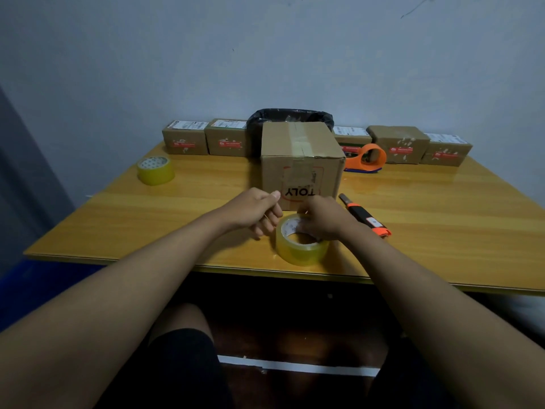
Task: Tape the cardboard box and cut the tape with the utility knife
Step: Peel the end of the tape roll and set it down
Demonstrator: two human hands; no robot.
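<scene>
A cardboard box [300,160] stands in the middle of the wooden table [147,219], tape strips running over its closed top and down its front. In front of it a yellowish clear tape roll [300,249] lies near the table's front edge. My right hand [321,219] rests on top of the roll, gripping it. My left hand [256,211] is just left of the roll, fingers pinched together at what looks like the tape's loose end. An orange and black utility knife [364,215] lies on the table right of my right hand.
A second tape roll [155,170] lies at the left. An orange tape dispenser [365,159] sits right of the box. Several small labelled cartons [227,138] line the back edge, and a black-lined bin [290,118] stands behind the box.
</scene>
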